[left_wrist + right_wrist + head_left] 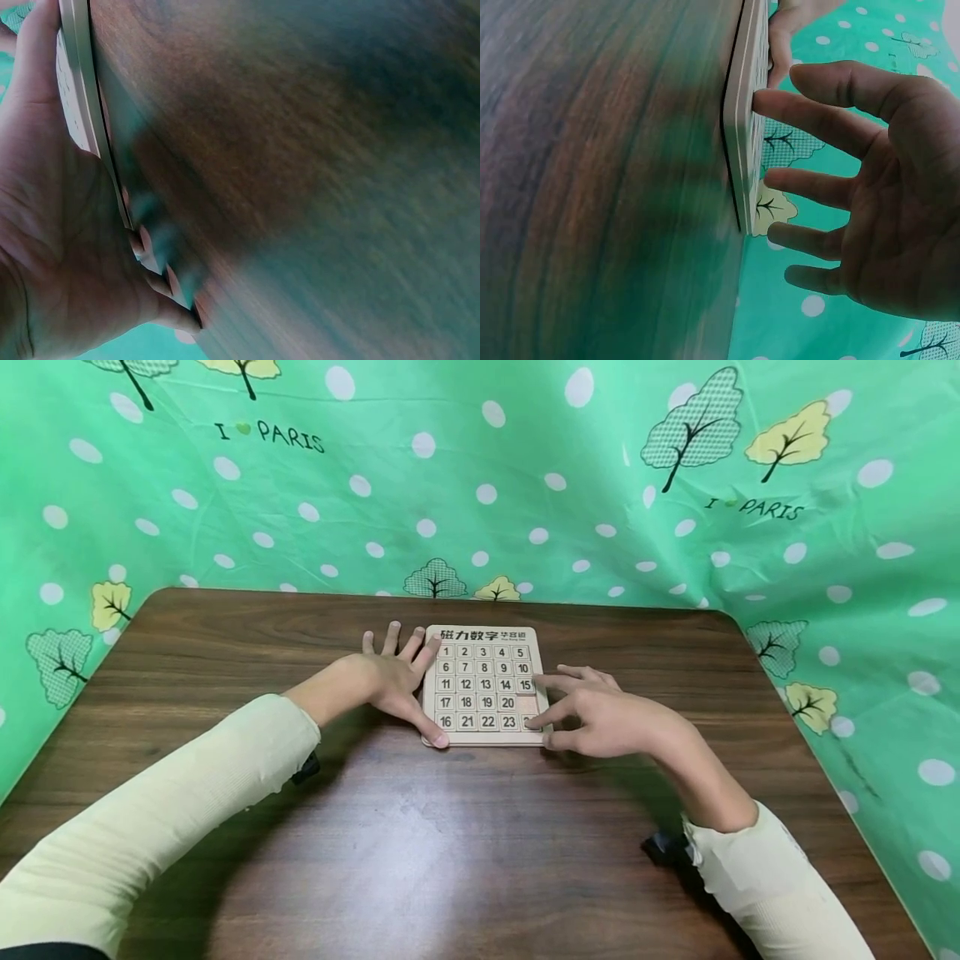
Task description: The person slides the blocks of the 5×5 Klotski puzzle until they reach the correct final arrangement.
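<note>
A wooden number sliding puzzle [487, 739] lies flat on the table, its tiles in rows of black numerals. Row four starts with 17 and ends in a bare slot [527, 703] right of the 20 tile [508, 702]; 16 begins the row below. My left hand [393, 679] is spread along the puzzle's left side, thumb on the lower left corner and fingers by the upper left. From the right, my right hand [607, 718] reaches over the frame, one fingertip on the partly covered bottom right tile [528, 723]. In the right wrist view its other fingers [810, 187] are extended, apart from the board.
The brown wood-grain table [420, 843] extends around the puzzle on all sides. Behind it hangs a green dotted curtain [480, 468] with printed trees, meeting the table's far edge. Dark straps [663, 849] sit at both wrists, below the pale sleeves [780, 877].
</note>
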A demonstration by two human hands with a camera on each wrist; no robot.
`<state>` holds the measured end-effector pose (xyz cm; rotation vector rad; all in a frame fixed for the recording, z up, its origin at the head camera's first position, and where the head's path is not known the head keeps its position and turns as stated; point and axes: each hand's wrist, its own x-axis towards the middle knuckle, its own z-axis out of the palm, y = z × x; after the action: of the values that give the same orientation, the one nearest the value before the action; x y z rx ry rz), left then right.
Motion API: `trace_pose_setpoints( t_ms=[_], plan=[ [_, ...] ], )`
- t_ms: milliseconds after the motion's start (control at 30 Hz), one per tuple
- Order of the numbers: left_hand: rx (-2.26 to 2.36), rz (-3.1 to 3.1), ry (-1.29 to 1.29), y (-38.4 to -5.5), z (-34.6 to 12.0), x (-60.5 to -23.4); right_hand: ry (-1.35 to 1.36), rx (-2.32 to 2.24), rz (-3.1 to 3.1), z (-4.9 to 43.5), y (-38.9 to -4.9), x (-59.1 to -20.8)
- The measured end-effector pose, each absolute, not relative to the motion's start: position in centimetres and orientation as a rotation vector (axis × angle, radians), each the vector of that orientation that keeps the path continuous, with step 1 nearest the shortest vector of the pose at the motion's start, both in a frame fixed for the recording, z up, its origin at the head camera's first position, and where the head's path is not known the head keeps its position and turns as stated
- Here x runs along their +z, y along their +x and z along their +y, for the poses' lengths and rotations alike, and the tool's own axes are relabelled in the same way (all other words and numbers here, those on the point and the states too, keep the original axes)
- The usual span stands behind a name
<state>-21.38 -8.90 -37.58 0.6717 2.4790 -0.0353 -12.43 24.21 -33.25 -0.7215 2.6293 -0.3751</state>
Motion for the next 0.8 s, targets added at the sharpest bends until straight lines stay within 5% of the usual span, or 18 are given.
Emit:
trace_pose_setpoints(
  t_ms=[800],
  plan=[
    [-0.04, 2.485, 0.672, -21.3, -8.9, -37.5, -0.731, -0.349, 2.683, 24.5, -13.6, -33.8]
  ],
)
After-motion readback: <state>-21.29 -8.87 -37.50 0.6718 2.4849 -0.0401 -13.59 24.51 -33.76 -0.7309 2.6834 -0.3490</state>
